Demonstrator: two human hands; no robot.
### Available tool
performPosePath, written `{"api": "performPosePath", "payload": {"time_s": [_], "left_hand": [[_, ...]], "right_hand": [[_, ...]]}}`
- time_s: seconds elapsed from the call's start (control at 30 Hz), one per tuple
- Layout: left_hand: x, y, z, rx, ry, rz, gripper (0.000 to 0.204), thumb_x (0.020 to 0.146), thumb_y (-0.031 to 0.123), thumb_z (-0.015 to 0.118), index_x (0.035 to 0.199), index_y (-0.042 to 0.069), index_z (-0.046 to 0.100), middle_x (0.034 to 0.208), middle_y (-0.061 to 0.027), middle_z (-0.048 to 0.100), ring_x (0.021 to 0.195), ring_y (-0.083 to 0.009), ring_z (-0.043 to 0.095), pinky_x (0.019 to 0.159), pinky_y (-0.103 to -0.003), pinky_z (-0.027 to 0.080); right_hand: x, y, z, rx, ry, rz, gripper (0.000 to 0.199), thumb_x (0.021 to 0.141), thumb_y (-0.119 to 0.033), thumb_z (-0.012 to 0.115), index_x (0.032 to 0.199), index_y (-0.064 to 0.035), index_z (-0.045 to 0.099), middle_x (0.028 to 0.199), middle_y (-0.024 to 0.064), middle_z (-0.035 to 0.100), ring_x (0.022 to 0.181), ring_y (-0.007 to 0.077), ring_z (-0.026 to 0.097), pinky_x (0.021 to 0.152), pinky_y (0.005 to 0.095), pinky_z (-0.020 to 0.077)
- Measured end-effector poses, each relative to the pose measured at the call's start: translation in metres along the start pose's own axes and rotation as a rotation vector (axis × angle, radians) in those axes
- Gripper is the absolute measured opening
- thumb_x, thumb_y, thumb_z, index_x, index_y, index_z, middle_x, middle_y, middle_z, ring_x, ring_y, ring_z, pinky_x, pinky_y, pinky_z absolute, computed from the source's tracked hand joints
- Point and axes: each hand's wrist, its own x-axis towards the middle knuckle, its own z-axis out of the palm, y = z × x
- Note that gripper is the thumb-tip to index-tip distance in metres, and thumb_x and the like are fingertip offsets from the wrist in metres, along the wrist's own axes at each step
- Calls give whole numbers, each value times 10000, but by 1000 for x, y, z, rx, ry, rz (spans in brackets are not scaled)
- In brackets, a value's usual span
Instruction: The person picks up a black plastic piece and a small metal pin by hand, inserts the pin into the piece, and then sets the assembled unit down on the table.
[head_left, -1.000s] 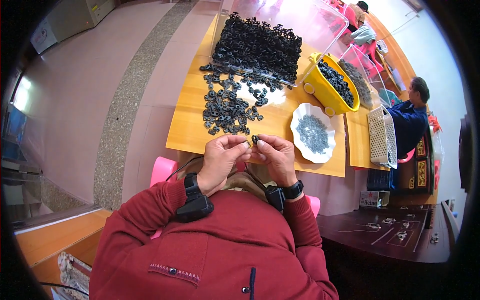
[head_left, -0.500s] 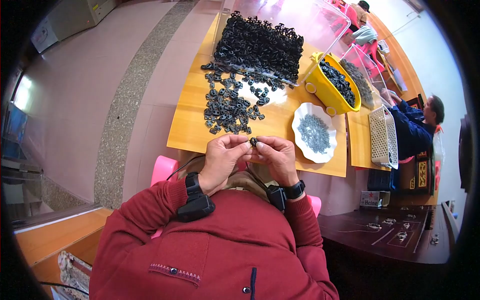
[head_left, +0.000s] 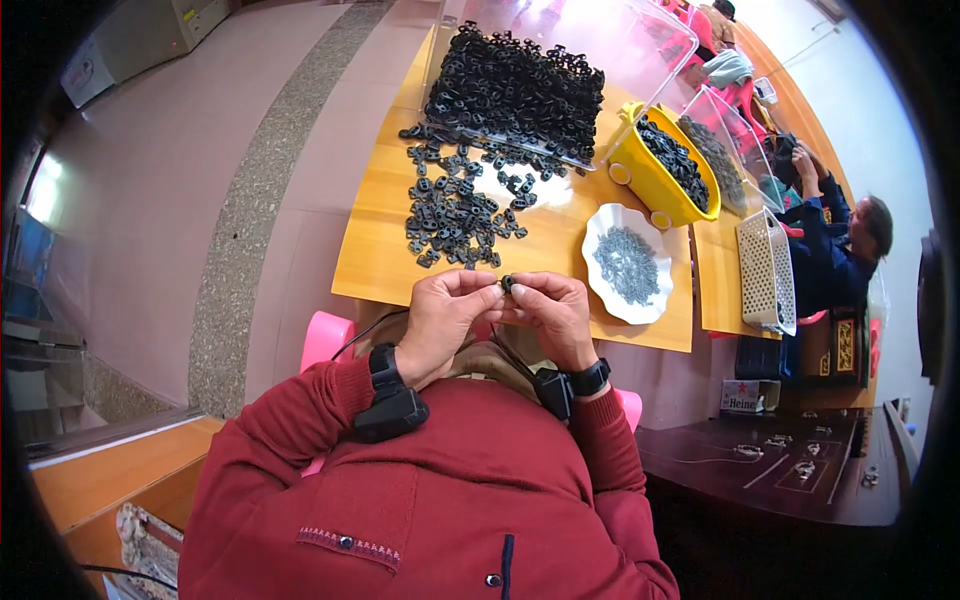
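Observation:
At the near edge of the wooden table [head_left: 375, 262], a small black plastic piece [head_left: 507, 284] is pinched between the fingertips of both hands. My left hand [head_left: 446, 318] is closed, thumb and forefinger meeting at the left side of the piece. My right hand [head_left: 556, 315] grips it from the right, its thumb pressed close. The fingers hide most of the piece. Just beyond lies a loose heap of black plastic parts [head_left: 450, 210]. To the right stands a white scalloped bowl [head_left: 597, 270] containing many tiny greyish, translucent pieces [head_left: 628, 264].
A clear bin piled with black parts [head_left: 515, 95] is at the back. Beside it, a yellow wheeled tub [head_left: 640, 175] holds more dark parts. Further right are a white perforated basket [head_left: 768, 270] and a person in dark blue [head_left: 835, 255] with raised hands.
Both my hands stay almost still, pinching the black piece. On the right, the other person has raised their hands and now holds up something dark.

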Motion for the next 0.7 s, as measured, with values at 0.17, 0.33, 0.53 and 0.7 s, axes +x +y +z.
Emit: {"api": "performPosePath", "payload": {"time_s": [0.17,0.33,0.53,0.7], "left_hand": [[1,-2,-2,25,6,-6,131,878,18,642,991,-42,615,891,-100,669,757,-143,671,688,-234,568],[0,0,-1,22,-3,-8,128,879,26,646,987,-36,618,883,-93,669,761,-138,669,685,-231,567],[2,-2,-2,39,6,-14,130,882,32,648,996,-26,623,872,-78,668,738,-114,655,675,-217,562],[1,-3,-2,16,-3,-13,130,879,40,656,989,-20,623,870,-72,666,731,-105,648,678,-211,560]], "right_hand": [[-1,-1,2,10,18,-22,168,884,8,595,1031,82,629,945,162,682,795,244,694,738,418,613],[1,1,-1,-4,31,-25,168,876,12,598,1027,78,630,932,163,684,779,244,696,731,421,615],[1,4,-1,-57,88,-65,170,873,7,609,1030,67,636,905,148,690,739,194,690,695,362,613],[2,4,-1,-79,72,-63,178,873,1,614,1039,63,636,895,133,692,727,175,686,675,333,609]]}}
